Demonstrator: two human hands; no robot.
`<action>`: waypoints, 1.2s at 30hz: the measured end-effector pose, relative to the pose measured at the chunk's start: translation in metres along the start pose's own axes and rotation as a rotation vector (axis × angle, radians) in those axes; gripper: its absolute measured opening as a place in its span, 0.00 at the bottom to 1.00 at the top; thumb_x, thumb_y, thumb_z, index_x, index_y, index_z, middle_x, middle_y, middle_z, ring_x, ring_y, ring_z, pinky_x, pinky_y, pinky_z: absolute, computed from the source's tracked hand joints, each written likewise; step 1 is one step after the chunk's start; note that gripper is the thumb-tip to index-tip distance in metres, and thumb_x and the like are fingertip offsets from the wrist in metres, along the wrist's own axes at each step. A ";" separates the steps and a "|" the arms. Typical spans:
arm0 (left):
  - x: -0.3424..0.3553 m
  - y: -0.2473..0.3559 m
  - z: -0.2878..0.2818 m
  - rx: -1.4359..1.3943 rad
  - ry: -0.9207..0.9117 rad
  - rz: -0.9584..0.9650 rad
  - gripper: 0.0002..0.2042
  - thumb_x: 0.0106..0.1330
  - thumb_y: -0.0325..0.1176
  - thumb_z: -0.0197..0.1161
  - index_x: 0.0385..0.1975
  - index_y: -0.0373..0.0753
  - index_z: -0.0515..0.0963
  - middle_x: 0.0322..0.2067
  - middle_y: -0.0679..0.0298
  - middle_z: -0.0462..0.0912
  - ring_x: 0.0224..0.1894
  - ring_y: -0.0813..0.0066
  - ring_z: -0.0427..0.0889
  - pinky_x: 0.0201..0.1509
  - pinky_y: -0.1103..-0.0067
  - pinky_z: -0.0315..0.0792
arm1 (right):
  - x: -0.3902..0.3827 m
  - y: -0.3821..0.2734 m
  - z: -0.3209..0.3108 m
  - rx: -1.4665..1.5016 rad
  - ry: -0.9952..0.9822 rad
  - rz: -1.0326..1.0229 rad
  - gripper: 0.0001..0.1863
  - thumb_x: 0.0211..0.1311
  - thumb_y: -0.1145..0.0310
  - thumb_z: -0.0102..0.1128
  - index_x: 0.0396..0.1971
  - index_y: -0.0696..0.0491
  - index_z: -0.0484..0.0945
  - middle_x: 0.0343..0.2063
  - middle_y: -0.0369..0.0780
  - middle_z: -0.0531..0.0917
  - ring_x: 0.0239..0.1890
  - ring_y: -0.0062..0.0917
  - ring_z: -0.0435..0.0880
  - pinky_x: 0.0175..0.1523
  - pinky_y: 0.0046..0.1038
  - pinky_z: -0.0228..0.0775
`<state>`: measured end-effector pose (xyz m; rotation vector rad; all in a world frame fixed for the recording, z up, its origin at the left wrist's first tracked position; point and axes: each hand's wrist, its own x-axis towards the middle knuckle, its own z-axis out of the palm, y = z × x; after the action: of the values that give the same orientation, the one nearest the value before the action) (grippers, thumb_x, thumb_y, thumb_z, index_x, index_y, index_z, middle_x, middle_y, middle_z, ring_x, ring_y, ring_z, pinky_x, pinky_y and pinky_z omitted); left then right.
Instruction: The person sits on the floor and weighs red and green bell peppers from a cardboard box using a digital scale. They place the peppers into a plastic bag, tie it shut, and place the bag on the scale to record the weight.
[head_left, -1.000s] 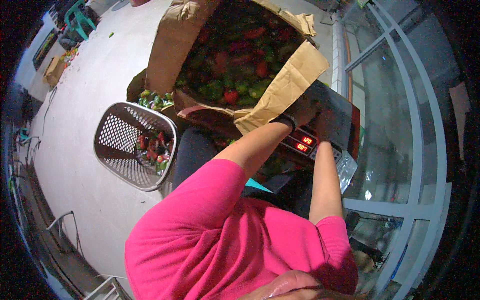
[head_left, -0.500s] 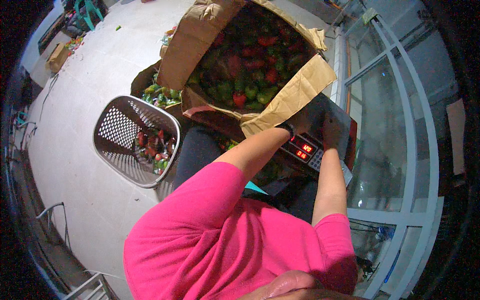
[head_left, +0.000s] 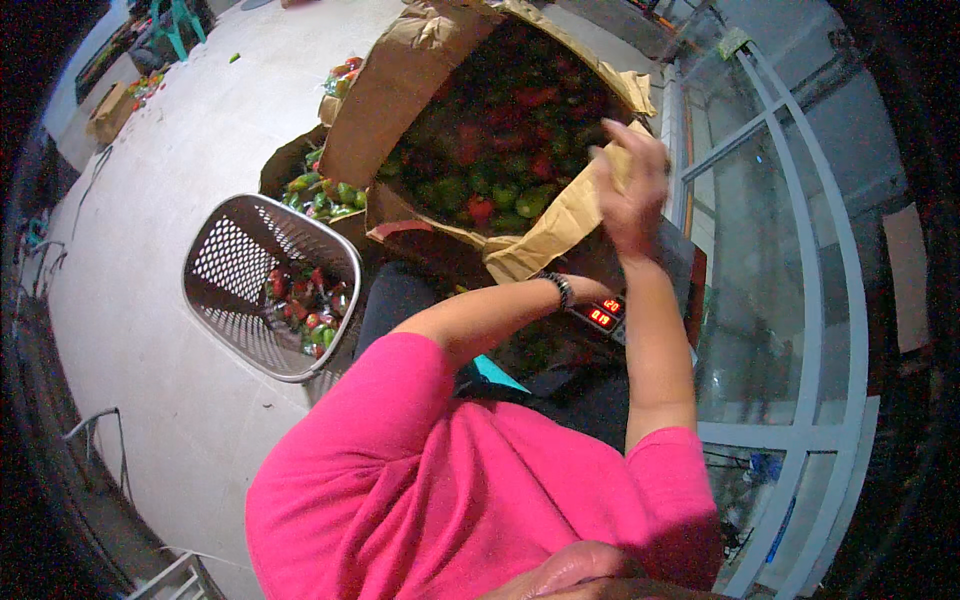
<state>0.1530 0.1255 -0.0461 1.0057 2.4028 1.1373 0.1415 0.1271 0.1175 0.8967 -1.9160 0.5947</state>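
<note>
My right hand (head_left: 636, 190) is raised over the near right flap of a big brown carton (head_left: 395, 75). Its fingers are apart and a little curled, blurred by motion, with nothing visible in them. Red and green bell peppers (head_left: 500, 190) fill the carton. My left hand (head_left: 590, 289), a dark beaded bracelet (head_left: 560, 288) on its wrist, reaches low over a digital scale beside the lit red display (head_left: 603, 313). The left fingers are lost in shadow, so what they touch is hidden.
Left of my leg stands a grey-brown perforated basket (head_left: 222, 275) holding some wrapped peppers (head_left: 308, 305). Behind it, more green peppers (head_left: 325, 195) lie in an opened brown container. A grey-framed glass panel (head_left: 765, 300) runs close along my right. A small box (head_left: 112, 112) sits far left.
My right hand has risen from the dark scale area to the carton flap. The left forearm has shifted, bringing its wrist and bracelet into plainer sight, and the scale's lower reading has changed.
</note>
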 end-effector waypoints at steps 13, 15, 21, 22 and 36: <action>-0.222 -0.040 -0.009 -0.024 0.645 -0.036 0.12 0.50 0.29 0.55 0.36 0.35 0.72 0.37 0.56 0.73 0.42 0.59 0.71 0.47 0.72 0.64 | -0.024 -0.020 0.221 -0.146 -0.724 0.627 0.21 0.56 0.60 0.37 0.52 0.44 0.61 0.54 0.43 0.60 0.55 0.39 0.59 0.56 0.41 0.52; -0.230 -0.059 -0.006 -0.103 0.670 -0.204 0.11 0.51 0.29 0.55 0.34 0.35 0.73 0.35 0.55 0.73 0.39 0.59 0.72 0.44 0.73 0.65 | -0.052 -0.007 0.236 -0.353 -0.701 0.467 0.20 0.56 0.61 0.37 0.50 0.46 0.62 0.54 0.43 0.60 0.54 0.41 0.60 0.55 0.41 0.53; -0.217 -0.077 -0.011 -0.172 0.755 -0.352 0.09 0.53 0.30 0.53 0.32 0.35 0.75 0.30 0.54 0.75 0.34 0.62 0.75 0.38 0.75 0.68 | -0.065 -0.025 0.189 0.266 -0.533 0.456 0.21 0.48 0.69 0.55 0.45 0.51 0.65 0.43 0.45 0.68 0.45 0.37 0.69 0.49 0.33 0.61; -0.217 -0.077 -0.010 -0.201 0.790 -0.327 0.09 0.54 0.30 0.54 0.33 0.35 0.75 0.31 0.55 0.76 0.33 0.64 0.76 0.37 0.77 0.69 | -0.045 -0.046 0.149 0.451 -0.495 0.425 0.22 0.45 0.69 0.59 0.44 0.51 0.65 0.41 0.44 0.70 0.44 0.36 0.70 0.48 0.31 0.62; -0.202 -0.053 -0.017 -0.367 0.698 -0.414 0.09 0.56 0.29 0.52 0.33 0.32 0.74 0.29 0.57 0.77 0.29 0.74 0.77 0.34 0.81 0.69 | -0.169 0.174 -0.044 -0.237 -0.602 1.023 0.25 0.39 0.56 0.61 0.40 0.50 0.69 0.35 0.41 0.77 0.40 0.29 0.74 0.45 0.34 0.63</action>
<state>0.2629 -0.0493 -0.0819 -0.0365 2.5384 1.8724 0.0833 0.3245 -0.0184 -0.1698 -2.9003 0.6813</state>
